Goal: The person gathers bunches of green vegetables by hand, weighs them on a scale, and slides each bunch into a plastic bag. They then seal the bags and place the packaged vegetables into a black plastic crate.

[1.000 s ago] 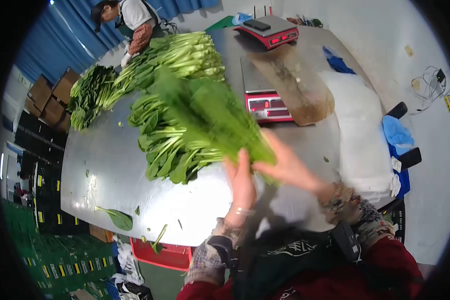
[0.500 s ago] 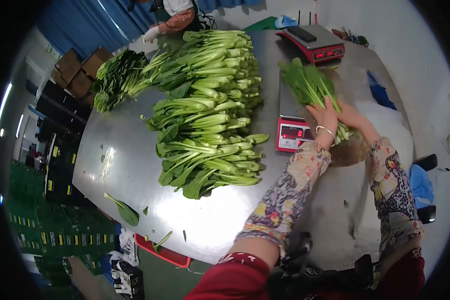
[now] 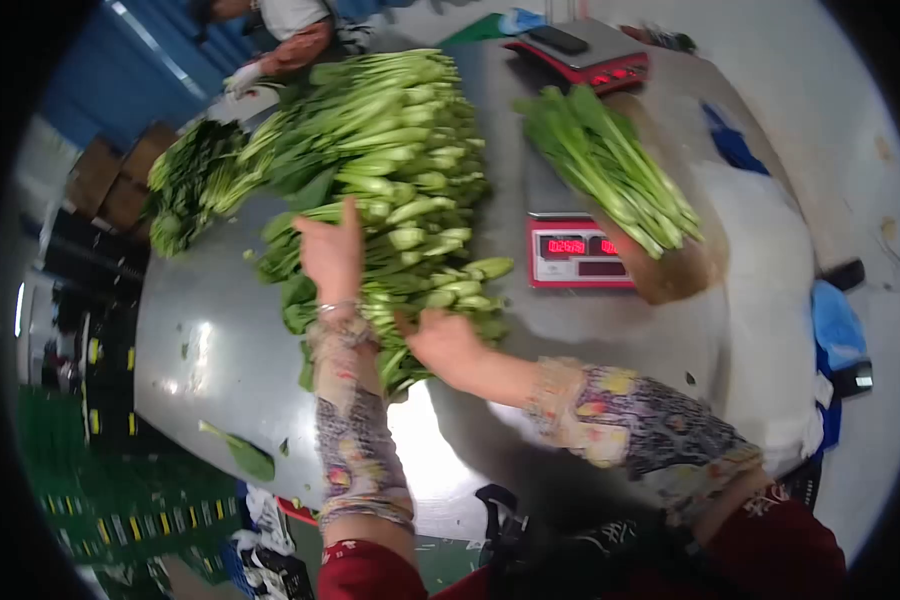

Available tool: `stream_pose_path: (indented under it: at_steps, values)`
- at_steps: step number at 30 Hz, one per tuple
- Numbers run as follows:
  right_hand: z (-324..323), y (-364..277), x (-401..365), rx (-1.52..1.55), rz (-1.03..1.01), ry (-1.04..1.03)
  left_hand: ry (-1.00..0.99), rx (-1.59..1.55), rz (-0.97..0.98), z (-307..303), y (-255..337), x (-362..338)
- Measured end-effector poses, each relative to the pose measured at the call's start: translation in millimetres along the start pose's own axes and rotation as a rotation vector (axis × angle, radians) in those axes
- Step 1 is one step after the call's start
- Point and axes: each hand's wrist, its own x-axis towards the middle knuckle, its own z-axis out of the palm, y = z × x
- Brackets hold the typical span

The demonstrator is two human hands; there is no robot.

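Note:
A long heap of leafy greens with pale green stalks (image 3: pixel 410 190) lies on the metal table. Over its near left side, my left hand (image 3: pixel 332 255) reaches with thumb and finger spread, touching the leaves. My right hand (image 3: pixel 448 345) is at the heap's near end, fingers apart against the stalks and slightly blurred. A separate bunch of greens (image 3: pixel 620 175) rests across the near red scale (image 3: pixel 575 270), stalks overhanging toward the right. The scale's red digits are lit but blurred.
A second red scale (image 3: pixel 595 70) with a dark phone (image 3: pixel 558 40) on it stands at the back. Darker greens (image 3: pixel 185 185) lie at the far left. A co-worker's sleeve (image 3: pixel 295 48) shows behind the heap. A loose leaf (image 3: pixel 240 452) lies near the table's front left edge.
Both hands have let go of the bunch, which now lies on the near scale, and have moved left to the heap. The scale display has changed from 0 to lit digits.

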Motion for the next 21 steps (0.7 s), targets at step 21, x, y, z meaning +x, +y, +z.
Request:
stream_pose_path:
  at_steps: [21]
  values:
    - [-106.5, 252.0, -144.4, 0.054, 0.465, 0.536, -0.207, -1.195, -0.012, -33.4, 95.3, -109.4]
